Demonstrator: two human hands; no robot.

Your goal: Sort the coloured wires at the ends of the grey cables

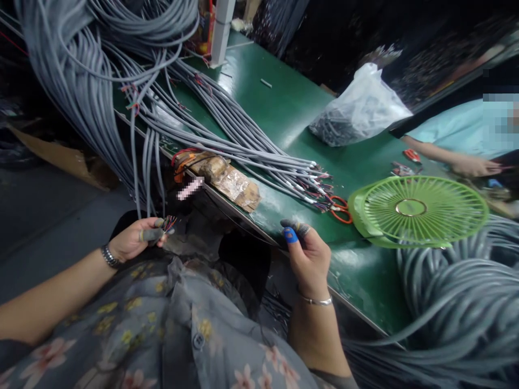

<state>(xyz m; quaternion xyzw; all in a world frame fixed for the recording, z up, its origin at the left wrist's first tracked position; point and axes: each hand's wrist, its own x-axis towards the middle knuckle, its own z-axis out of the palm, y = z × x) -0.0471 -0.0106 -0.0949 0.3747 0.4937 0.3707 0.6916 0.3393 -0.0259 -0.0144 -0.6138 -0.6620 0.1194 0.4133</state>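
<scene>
My left hand (135, 237) is closed round the ends of a few grey cables (148, 178) that hang down from a big bundle above; coloured inner wires (170, 221) stick out past my fingers. My right hand (306, 251) is raised near the green bench edge, its fingers pinched together in blue and grey finger cots; what they hold, if anything, is too small to make out. A fan of cut grey cables with stripped ends (284, 173) lies on the green bench (284, 108).
A green fan (417, 208) lies flat at the right, with orange-handled scissors (340, 208) beside it. A taped block (227, 178) sits at the bench edge. A clear plastic bag (360, 111) lies further back. Another person's arm (454, 159) rests at the right. Coiled grey cable (458, 313) fills the lower right.
</scene>
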